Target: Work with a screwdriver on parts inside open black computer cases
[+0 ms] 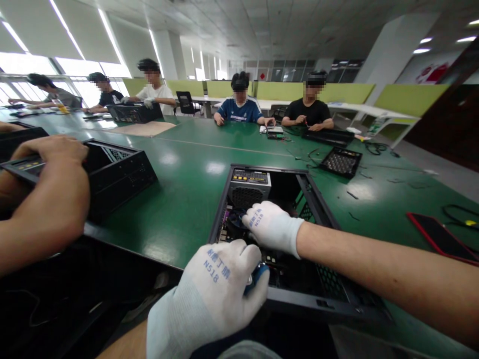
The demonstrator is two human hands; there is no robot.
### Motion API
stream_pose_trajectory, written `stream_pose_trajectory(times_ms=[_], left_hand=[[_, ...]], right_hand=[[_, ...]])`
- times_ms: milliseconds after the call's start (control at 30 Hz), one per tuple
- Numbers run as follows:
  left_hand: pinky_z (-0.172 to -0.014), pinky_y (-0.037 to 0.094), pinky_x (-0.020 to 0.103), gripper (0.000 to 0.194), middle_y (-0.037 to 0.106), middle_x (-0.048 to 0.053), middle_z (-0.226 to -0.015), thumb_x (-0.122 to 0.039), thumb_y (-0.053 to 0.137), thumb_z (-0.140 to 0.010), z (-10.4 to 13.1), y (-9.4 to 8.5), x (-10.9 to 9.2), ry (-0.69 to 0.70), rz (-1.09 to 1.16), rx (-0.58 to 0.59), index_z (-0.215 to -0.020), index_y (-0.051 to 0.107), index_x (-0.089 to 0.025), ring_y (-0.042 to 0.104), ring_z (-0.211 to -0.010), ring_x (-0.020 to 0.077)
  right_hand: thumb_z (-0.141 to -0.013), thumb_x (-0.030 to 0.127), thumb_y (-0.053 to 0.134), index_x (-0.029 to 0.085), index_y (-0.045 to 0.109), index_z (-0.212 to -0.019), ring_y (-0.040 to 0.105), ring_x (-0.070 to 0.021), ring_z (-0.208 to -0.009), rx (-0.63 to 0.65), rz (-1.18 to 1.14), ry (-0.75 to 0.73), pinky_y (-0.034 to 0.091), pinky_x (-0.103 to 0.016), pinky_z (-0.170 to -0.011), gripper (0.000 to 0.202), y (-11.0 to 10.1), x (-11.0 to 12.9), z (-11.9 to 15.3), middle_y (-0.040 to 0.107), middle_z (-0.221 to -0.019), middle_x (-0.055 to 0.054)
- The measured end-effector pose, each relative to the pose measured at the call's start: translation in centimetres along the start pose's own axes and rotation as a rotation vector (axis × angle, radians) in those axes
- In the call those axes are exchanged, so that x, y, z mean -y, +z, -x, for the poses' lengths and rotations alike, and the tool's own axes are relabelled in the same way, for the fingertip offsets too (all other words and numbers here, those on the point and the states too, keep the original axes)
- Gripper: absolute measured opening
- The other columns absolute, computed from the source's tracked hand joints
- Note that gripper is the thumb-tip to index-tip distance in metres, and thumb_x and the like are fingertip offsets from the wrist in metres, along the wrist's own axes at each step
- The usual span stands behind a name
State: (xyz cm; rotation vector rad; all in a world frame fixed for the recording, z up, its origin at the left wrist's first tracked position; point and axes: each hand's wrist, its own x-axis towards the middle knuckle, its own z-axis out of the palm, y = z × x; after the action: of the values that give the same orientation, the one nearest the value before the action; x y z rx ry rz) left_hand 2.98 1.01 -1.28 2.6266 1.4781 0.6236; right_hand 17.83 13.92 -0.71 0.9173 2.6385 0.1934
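Observation:
An open black computer case [325, 214] lies on the green table in front of me, with a power supply [250, 187] at its far left corner and a round dark fan [236, 219] below that. My left hand [220, 284], in a white glove, is closed at the near left edge of the case; something small and shiny shows between thumb and fingers, too hidden to name. My right hand [270, 227], gloved too, reaches inside beside the fan with its fingers curled. What its fingertips hold, if anything, is hidden.
At the left, a person's bare arms [56, 199] reach over another black case [123, 174]. Several people sit across the green table [187, 149]. A black perforated part [341, 162], loose cables and a red-edged black pad [441, 237] lie at the right.

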Motion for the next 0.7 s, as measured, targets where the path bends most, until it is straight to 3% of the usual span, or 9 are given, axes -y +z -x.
stream_pose_trajectory(times_ms=[100, 300, 467, 700], left_hand=[[-0.063, 0.039, 0.034, 0.018, 0.061, 0.000, -0.078, -0.033, 0.047, -0.101, 0.1, 0.1, 0.0, 0.005, -0.014, -0.020, -0.086, 0.050, -0.024, 0.059, -0.068, 0.0188], [-0.063, 0.040, 0.035, 0.016, 0.060, -0.001, -0.076, -0.033, 0.048, -0.099, 0.0, 0.0, -0.1, -0.011, -0.019, -0.018, -0.086, 0.050, -0.025, 0.060, -0.068, 0.0201], [-0.063, 0.040, 0.035, 0.016, 0.061, 0.000, -0.076, -0.033, 0.049, -0.099, 0.0, 0.0, -0.1, -0.012, -0.011, -0.005, -0.086, 0.052, -0.025, 0.061, -0.068, 0.0201], [-0.061, 0.038, 0.035, 0.014, 0.062, -0.001, -0.075, -0.031, 0.049, -0.099, 0.1, 0.0, 0.0, 0.026, -0.016, -0.076, -0.086, 0.051, -0.024, 0.060, -0.065, 0.0190]], right_hand=[[-0.093, 0.032, 0.062, 0.013, 0.074, -0.112, 0.074, -0.0325, -0.101, 0.063, -0.063, 0.109, 0.055, -0.039, -0.081, 0.030, 0.1, -0.3, 0.0, 0.076, -0.110, -0.019], [-0.091, 0.036, 0.062, 0.016, 0.075, -0.111, 0.076, -0.0280, -0.099, 0.094, -0.130, 0.112, 0.055, -0.032, -0.078, 0.032, 0.3, -1.2, -0.6, 0.078, -0.107, -0.015], [-0.085, 0.021, 0.062, 0.015, 0.073, -0.117, 0.074, -0.0294, -0.104, 0.025, -0.109, 0.061, 0.054, -0.034, -0.083, 0.034, 0.3, -1.1, -0.6, 0.077, -0.113, -0.015], [-0.083, 0.021, 0.061, 0.016, 0.073, -0.112, 0.073, -0.0281, -0.102, -0.071, -0.083, 0.034, 0.053, -0.033, -0.083, 0.033, -0.5, -2.4, 0.5, 0.076, -0.111, -0.013]])
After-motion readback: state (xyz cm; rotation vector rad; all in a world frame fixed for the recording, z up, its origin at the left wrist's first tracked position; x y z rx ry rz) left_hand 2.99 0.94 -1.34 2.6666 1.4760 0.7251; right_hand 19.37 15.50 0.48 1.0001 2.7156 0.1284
